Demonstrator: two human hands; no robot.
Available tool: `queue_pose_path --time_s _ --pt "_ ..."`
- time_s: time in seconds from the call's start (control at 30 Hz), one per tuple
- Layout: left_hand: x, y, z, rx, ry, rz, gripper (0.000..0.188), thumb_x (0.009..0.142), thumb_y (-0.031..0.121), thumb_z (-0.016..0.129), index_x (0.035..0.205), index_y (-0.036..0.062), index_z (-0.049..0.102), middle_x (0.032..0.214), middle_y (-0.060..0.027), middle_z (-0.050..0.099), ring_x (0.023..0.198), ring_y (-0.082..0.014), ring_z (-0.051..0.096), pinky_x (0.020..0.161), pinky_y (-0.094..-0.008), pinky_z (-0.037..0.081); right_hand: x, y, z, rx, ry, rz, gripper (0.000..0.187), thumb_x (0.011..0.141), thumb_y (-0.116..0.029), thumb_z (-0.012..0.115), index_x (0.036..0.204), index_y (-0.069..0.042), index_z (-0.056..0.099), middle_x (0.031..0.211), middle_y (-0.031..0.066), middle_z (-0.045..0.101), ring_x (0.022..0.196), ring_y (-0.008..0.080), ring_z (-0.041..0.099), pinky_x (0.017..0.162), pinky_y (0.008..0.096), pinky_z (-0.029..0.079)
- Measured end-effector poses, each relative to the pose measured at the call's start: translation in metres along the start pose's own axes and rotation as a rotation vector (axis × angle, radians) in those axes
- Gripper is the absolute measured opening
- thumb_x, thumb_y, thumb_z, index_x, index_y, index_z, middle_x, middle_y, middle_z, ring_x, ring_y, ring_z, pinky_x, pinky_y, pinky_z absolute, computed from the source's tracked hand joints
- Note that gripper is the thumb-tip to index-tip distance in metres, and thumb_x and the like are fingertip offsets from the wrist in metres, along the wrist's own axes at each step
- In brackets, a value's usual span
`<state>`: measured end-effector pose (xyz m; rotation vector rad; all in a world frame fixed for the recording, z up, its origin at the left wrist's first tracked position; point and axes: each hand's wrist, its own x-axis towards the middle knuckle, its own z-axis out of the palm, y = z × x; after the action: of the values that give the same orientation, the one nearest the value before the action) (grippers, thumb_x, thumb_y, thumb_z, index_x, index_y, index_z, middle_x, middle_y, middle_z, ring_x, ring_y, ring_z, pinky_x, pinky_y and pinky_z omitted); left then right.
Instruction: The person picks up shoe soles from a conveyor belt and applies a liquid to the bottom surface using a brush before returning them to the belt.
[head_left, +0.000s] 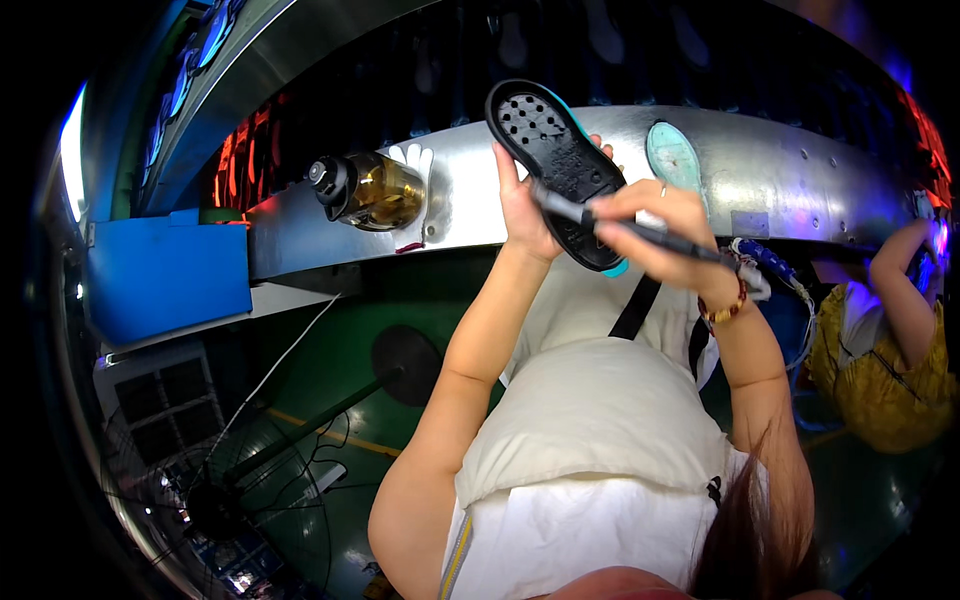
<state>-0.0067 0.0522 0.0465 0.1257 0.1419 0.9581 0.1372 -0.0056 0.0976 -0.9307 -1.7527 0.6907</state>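
My left hand (530, 215) grips a black shoe sole (560, 160) with a teal edge, its thumb along the left side and fingertips showing at the right. A patch of small holes marks the far end of the sole. Across its near half lies a slim brush-like tool (680, 243) with a dark handle and a grey front end, pinched in my right hand (665, 235). That front end is smeared by motion, and I cannot tell whether it touches the sole. Just beyond my right hand, a pale teal insole-shaped piece (674, 158) lies on the metal bench (470, 190).
At the left on the bench stand a bottle (375, 190) of amber liquid and a white glove (425, 180). Dark shoe parts (510, 45) line the far side. Lower left are a fan (215, 505) and a blue box (170, 275). A co-worker (890, 350) sits at the right.
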Motion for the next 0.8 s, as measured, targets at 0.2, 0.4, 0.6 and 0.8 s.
queue_pose_path --time_s 0.2,0.4,0.6,0.8 --pt "-0.003 0.02 0.0 0.044 -0.137 0.004 0.082 0.076 0.069 0.03 0.116 -0.0007 0.044 0.108 -0.0158 0.051 0.101 -0.0296 0.05 0.095 -0.0482 0.034 -0.009 0.006 -0.019 0.24 -0.081 0.267 0.017 0.068 -0.001 0.067 0.084 0.0 0.063 0.083 0.0094 0.064 0.076 0.0154 0.06 0.071 0.0264 0.047" --pt "-0.005 0.031 0.01 0.079 -0.135 -0.023 0.081 0.077 0.068 0.029 0.116 -0.0018 0.043 0.11 -0.0182 0.051 0.101 -0.0302 0.051 0.094 -0.0473 0.036 -0.013 0.021 -0.02 0.503 -0.225 0.136 0.015 0.069 -0.002 0.064 0.084 -0.001 0.063 0.091 0.0114 0.062 0.088 0.0183 0.057 0.082 0.0303 0.043" --pt "-0.015 0.004 0.029 0.142 0.057 0.142 0.06 0.087 0.047 0.025 0.12 -0.0007 0.041 0.115 -0.0189 0.049 0.103 -0.0342 0.05 0.092 -0.0488 0.036 -0.019 0.019 0.009 0.807 0.232 0.443 0.011 0.079 -0.005 0.057 0.089 0.001 0.058 0.09 0.0094 0.061 0.082 0.0105 0.056 0.075 0.0221 0.044" --pt "-0.012 0.009 0.022 0.211 0.035 0.13 0.054 0.088 0.039 0.025 0.119 -0.0013 0.041 0.112 -0.0178 0.051 0.101 -0.0323 0.051 0.091 -0.0477 0.037 -0.014 0.009 -0.004 0.563 0.049 0.338 0.015 0.076 -0.001 0.06 0.09 0.001 0.06 0.09 0.0101 0.062 0.081 0.0122 0.057 0.074 0.023 0.045"
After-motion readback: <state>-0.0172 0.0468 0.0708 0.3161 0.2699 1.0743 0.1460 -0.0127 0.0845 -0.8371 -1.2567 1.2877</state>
